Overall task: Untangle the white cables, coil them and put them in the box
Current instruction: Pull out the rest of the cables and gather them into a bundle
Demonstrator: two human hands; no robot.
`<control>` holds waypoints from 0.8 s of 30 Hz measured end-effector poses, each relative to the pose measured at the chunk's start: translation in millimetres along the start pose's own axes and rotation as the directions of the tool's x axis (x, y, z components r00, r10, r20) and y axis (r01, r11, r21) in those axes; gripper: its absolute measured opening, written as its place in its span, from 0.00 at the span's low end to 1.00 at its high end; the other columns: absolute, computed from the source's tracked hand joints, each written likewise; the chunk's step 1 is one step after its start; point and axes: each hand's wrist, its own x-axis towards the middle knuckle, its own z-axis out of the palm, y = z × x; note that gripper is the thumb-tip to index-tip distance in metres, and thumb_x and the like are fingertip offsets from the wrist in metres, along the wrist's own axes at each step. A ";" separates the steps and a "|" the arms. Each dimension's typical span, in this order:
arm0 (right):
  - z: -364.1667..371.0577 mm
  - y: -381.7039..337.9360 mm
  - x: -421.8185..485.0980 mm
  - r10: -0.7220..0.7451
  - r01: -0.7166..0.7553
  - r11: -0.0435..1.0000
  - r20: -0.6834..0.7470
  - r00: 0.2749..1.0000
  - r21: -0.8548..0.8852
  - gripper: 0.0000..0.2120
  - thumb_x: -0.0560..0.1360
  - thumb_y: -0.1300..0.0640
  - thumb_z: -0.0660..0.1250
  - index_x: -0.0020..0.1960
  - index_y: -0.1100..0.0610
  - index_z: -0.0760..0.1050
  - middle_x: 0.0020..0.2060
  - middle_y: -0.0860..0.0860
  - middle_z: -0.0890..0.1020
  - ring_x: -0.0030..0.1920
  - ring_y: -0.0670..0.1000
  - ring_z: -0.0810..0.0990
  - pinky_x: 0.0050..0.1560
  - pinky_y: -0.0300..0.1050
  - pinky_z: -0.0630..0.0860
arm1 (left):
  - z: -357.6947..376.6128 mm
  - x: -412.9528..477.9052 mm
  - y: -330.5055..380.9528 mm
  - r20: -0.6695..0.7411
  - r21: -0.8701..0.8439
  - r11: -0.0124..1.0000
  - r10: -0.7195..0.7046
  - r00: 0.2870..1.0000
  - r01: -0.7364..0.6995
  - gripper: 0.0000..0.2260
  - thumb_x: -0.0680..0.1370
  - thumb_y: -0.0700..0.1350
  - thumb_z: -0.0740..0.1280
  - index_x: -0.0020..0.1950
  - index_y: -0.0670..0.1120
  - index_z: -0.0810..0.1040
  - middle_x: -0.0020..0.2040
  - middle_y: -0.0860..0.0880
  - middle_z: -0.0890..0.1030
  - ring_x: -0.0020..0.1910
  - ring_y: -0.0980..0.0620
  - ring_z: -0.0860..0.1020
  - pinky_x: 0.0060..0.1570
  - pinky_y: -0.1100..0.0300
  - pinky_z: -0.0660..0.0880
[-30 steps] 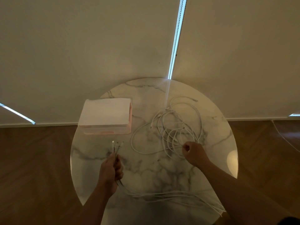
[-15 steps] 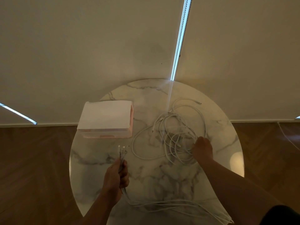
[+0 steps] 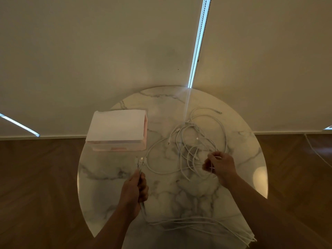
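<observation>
Mostly the trouble is counting: the loose tangle of thin white cables [image 3: 194, 141] on the right half of the round, grey-veined white marble table [image 3: 107, 177] crosses itself so often that the number of separate cables cannot be told. The pale pink rectangular box [image 3: 116, 128] sits at the table's far left, its long side running left to right. A white sheet or lid covers its top, so its inside is hidden. The left hand [image 3: 133, 192] is wrapped round a straight bundle of cable ends, whose small white plugs [image 3: 141, 161] stick out past the fingers and point away from the person, toward the box's near right corner. The bundle's long axis runs near to far. Below the fist the strands are hidden for a stretch, then sweep right along the near edge as a flat band of white strands [image 3: 206, 225] and go over the rim, partly behind the right forearm. The right hand [image 3: 220, 167] hovers at the tangle's near right side, fingers curled and pinching a strand — which one is unclear. One free end [image 3: 220, 112] lies at the far side, pointing right.
</observation>
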 end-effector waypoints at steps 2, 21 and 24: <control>2.2 1.8 -20.0 0.072 -0.105 0.964 0.138 0.988 0.243 0.03 0.78 0.63 0.66 0.46 0.63 0.75 0.30 0.57 0.77 0.26 0.49 0.73 0.25 0.42 0.73 | 3.2 -0.4 -0.2 -0.001 -0.017 1.000 0.005 1.000 -0.005 0.17 0.84 0.50 0.53 0.38 0.46 0.68 0.27 0.51 0.57 0.22 0.56 0.54 0.23 0.65 0.50; 8.3 14.3 -147.4 -0.043 0.014 0.998 0.445 0.895 0.068 0.16 0.83 0.60 0.55 0.53 0.68 0.78 0.30 0.57 0.75 0.28 0.51 0.68 0.30 0.42 0.63 | 13.1 -17.9 2.9 0.039 -0.120 0.992 -0.020 0.999 0.024 0.16 0.83 0.52 0.53 0.39 0.47 0.70 0.25 0.53 0.59 0.20 0.58 0.54 0.23 0.64 0.49; 18.8 11.0 -165.6 -0.094 0.103 0.995 0.536 0.839 0.013 0.13 0.82 0.63 0.57 0.51 0.69 0.78 0.33 0.60 0.80 0.30 0.54 0.72 0.31 0.43 0.69 | 13.3 -20.6 2.1 0.038 -0.087 0.996 -0.003 0.999 0.006 0.16 0.84 0.52 0.53 0.40 0.46 0.70 0.25 0.53 0.59 0.21 0.57 0.55 0.24 0.63 0.49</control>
